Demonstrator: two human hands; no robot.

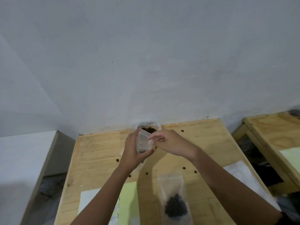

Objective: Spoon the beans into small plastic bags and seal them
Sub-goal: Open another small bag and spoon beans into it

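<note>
Bean-bagging at a wooden table: a small clear bag is held up over the far ctr of the tabletop, w/ both hands brought close together on it. The left hand is wrapped round the bag's left side and bottom, fingers and thumb curled about it, the back of the hand turned to the camera. The right hand is seen pinching the bag's upper right edge btwn thumb and fingertips, w/ the other fingers loosely bent. A dark patch is visible at the bag's bottom; whether it is beans cannot be told thru the blur.

Just behind the hands, against the grey wall, a clear tub of brown beans is set at the table's far edge. Nearer the camera, right of ctr, a filled bag is laid flat on the wood, w/ a dark heap gathered at its near end. Loose beans are scattered singly across the tabletop.

A yellow-green sheet and a white sheet are laid at the near left, partly covered by the left forearm. White material is draped at the table's right edge. A second table is seen to the right, apart from the first.
</note>
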